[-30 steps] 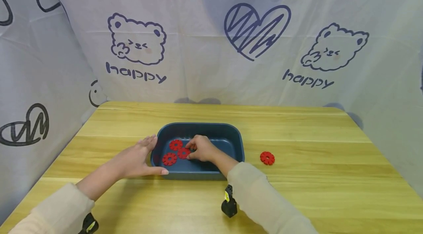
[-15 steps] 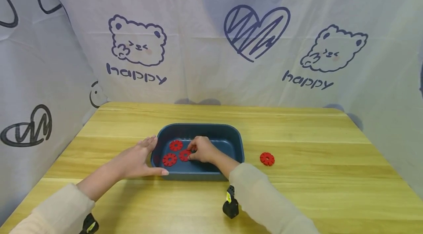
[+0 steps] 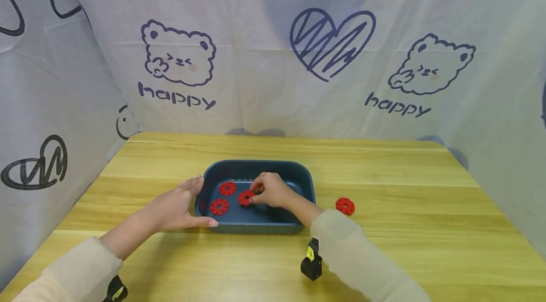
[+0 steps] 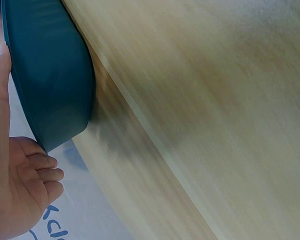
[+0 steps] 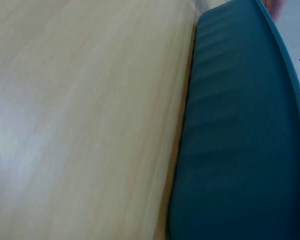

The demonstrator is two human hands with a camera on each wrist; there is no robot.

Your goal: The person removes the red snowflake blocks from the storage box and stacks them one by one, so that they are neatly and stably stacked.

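Observation:
A dark blue rectangular basin [image 3: 256, 229] stands on the wooden table. My left hand [image 3: 179, 205] rests against its left end, fingers spread, with the thumb along the near rim; the left wrist view shows the basin's outer wall [image 4: 50, 75] beside that thumb. Inside the basin, my right hand [image 3: 273, 191] pinches a red notched disc with a hole [image 3: 246, 198], which looks tilted. Two similar red discs lie flat at the basin's left: one at the back [image 3: 228, 188], one nearer the front [image 3: 219, 206]. In the right wrist view, the basin's side [image 5: 235, 125] fills the right part.
Another red disc [image 3: 345, 206] lies on the table [image 3: 405, 254] to the right of the basin. A white curtain [image 3: 256, 79] with printed bears and hearts hangs behind the table and along its sides. Small black devices are strapped at both wrists.
My right hand has drawn the pinched disc to the right, away from the other two in the basin, and seems to have tipped it up. The left hand stays in place.

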